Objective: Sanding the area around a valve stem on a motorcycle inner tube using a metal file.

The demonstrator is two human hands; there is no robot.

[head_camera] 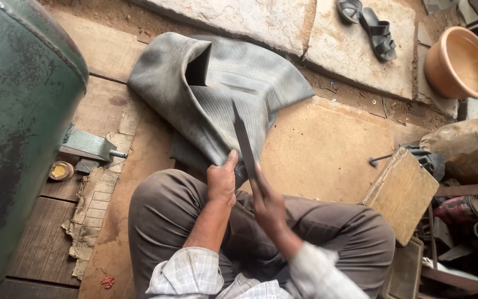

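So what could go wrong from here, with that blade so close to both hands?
1. The left hand pins the rubber tube right beside the blade; a slip could cut its thumb.
2. The right hand works the blade over the person's lap, so if it skids off the rubber it may hit a leg.
3. The tube lies loose and folded on the board; it could shift and spoil the cut.

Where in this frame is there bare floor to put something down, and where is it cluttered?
Free: the tan board between the grey rubber tube and the wooden block, and the planks left of the tube. Crowded: the right edge around the block, and the lap where the left hand and right hand hold the blade.
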